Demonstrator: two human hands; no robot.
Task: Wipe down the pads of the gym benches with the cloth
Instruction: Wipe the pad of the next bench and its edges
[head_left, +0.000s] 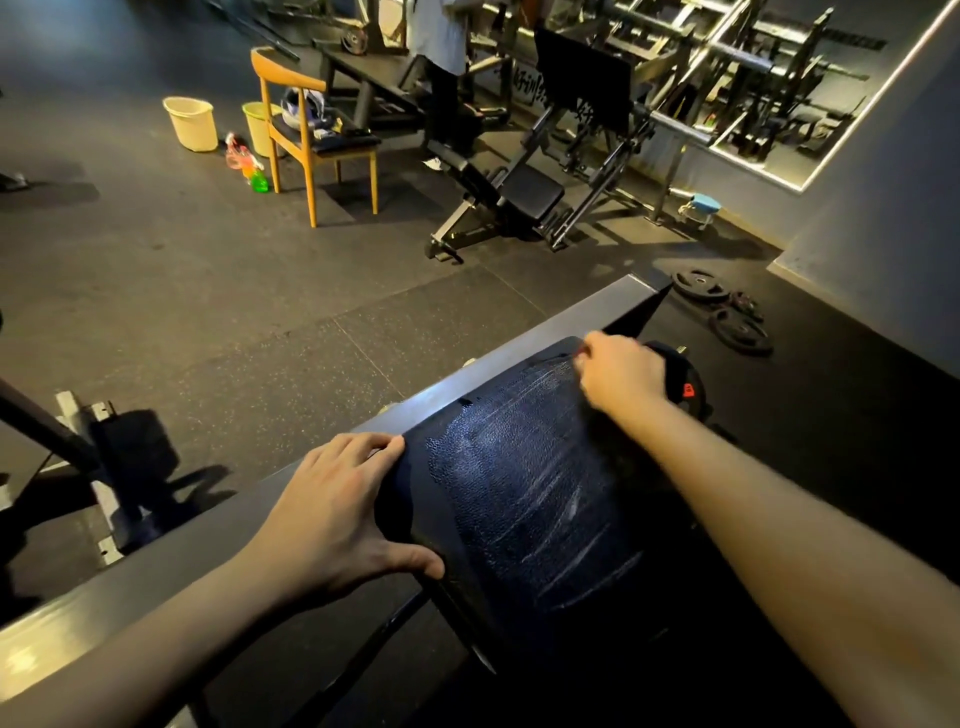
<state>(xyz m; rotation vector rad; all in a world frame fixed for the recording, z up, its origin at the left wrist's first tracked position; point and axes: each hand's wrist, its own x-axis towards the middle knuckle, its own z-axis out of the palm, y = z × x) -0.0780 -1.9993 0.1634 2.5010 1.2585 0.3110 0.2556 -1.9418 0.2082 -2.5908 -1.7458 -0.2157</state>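
- The pad (524, 499) edge is gripped by L hand (332, 514), fingers spread wide.
- R hand (618, 374) is set at far end; fingers curled, contents can't be told.

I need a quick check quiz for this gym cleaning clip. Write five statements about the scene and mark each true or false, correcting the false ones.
1. The left hand grips the side edge of the black pad. True.
2. The seat of the wooden chair is bare. False: a helmet and small items lie on it.
3. Two buckets stand on the floor by the chair. True: a cream bucket and a yellow-green bucket.
4. The weight plates sit on the pad. False: they lie on the floor beyond it, to the right.
5. The pad's surface shows pale streaks. True.
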